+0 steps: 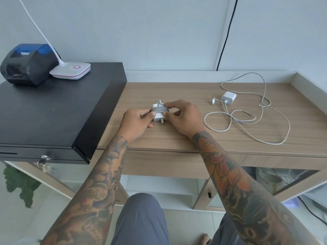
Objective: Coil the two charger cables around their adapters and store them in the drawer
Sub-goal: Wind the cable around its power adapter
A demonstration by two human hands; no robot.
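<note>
Wrapped adapter: a white adapter point(158, 114) held just above the wooden desk top, near its middle, between both hands; its plug prongs point toward the person.
Coiled cable: a grey cable point(160, 109) wound in tight turns around the adapter's middle, with the cable's end sticking up at the far side.
Left hand: the left hand point(137, 121) grips the adapter's left side, fingers curled around it and the thumb pressed on the coil.
Right hand: the right hand point(184, 117) pinches the adapter's right side, index finger on top of the coil, thumb below, the other fingers bent loosely.
Second adapter: another white adapter point(228, 97) lies flat on the desk, well to the right of the hands.
Loose cable: its pale cable point(247, 119) sprawls uncoiled in wide loops across the right part of the desk, the connector end lying just left of that adapter.
Desk: a light wooden desk point(177, 138) with a raised pale rim along the back and right side.
Drawer: a drawer front point(162, 165) under the desk edge, shut.
Black box: a black cash drawer point(53, 112) sits at the left, with keys hanging from its front lock.
On the box: a dark printer point(26, 64) with a blue lid and a white lamp base point(70, 69) beside it.
Wall: a black cord point(226, 32) runs down the pale wall behind the desk.
</note>
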